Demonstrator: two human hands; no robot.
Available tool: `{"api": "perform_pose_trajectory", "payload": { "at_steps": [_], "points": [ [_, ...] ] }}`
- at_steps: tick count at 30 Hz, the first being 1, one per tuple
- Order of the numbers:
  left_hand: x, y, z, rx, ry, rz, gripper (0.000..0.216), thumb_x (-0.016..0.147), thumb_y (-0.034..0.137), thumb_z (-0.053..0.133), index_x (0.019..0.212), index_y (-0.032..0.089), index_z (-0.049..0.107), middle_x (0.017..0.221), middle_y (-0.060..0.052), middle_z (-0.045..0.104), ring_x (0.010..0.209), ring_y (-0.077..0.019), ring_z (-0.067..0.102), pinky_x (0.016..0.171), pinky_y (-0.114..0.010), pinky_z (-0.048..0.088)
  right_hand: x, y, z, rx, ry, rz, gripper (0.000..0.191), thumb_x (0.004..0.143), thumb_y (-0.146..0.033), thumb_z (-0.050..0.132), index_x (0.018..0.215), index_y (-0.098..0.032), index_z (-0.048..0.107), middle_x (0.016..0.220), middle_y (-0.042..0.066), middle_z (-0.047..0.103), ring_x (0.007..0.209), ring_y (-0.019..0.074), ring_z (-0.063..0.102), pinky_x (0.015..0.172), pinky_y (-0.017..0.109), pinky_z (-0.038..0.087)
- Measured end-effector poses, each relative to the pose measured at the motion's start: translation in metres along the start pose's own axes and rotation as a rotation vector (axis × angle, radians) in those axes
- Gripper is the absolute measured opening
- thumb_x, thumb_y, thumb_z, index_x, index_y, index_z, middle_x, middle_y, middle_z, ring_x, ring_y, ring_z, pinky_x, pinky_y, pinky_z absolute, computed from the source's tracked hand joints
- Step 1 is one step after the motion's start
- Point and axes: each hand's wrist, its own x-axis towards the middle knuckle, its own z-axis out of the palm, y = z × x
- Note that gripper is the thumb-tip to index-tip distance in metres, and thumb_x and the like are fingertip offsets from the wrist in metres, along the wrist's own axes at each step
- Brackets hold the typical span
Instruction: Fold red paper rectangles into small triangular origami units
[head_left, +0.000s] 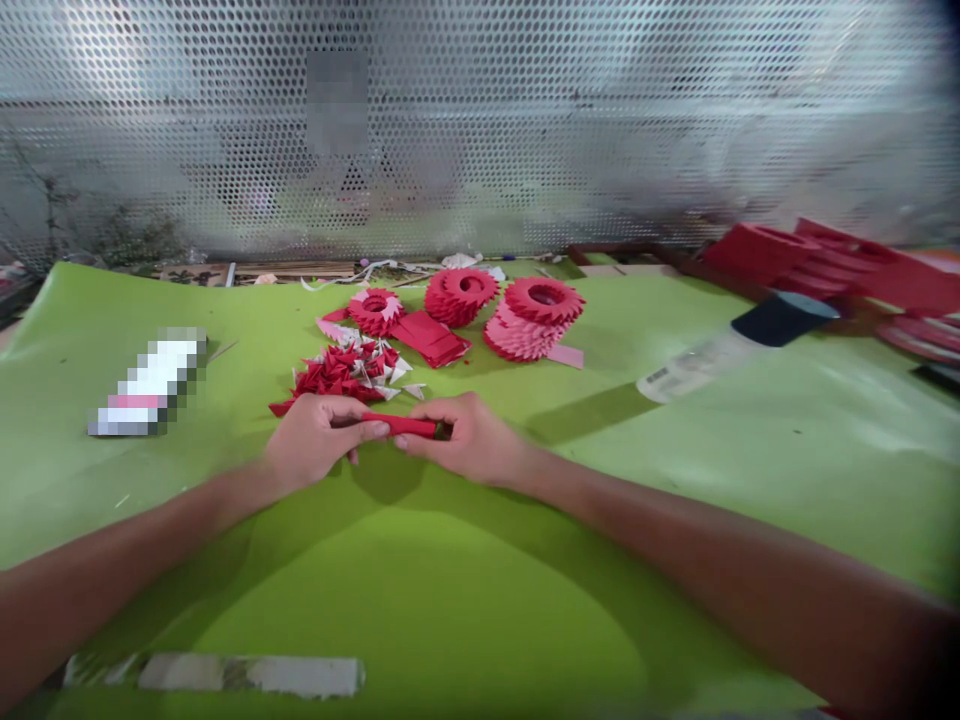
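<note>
Both of my hands meet over the green table cover point(420, 600), pinching one narrow folded strip of red paper point(409, 425) between them. My left hand point(319, 440) grips its left end with fingers closed. My right hand point(469, 437) holds the right end, fingers curled round it. Just behind my hands lies a pile of small folded red and white paper pieces point(349, 372). Further back sit a small red paper ring point(375, 310), a stack of flat red paper point(431, 338) and two larger red pleated paper rings point(461, 293) point(536, 315).
A bottle with a dark cap point(731, 345) lies on its side at the right. Red paper shapes point(825, 260) are piled at the far right. A blurred white object point(150, 385) lies at the left. A perforated metal screen point(480, 120) closes off the back.
</note>
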Motion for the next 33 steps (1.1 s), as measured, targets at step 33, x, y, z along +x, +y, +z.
{"api": "perform_pose_trajectory", "payload": {
  "at_steps": [33],
  "points": [
    [0.002, -0.014, -0.004, -0.125, -0.162, 0.186, 0.060, 0.098, 0.063, 0.038, 0.096, 0.016, 0.075, 0.079, -0.008, 0.072, 0.060, -0.0139, 0.059, 0.052, -0.025, 0.044, -0.005, 0.021, -0.007, -0.477, 0.335, -0.903, 0.015, 0.096, -0.023, 0.061, 0.098, -0.020, 0.075, 0.076, 0.002, 0.076, 0.063, 0.0134, 0.067, 0.057, 0.026, 0.054]
  ]
}}
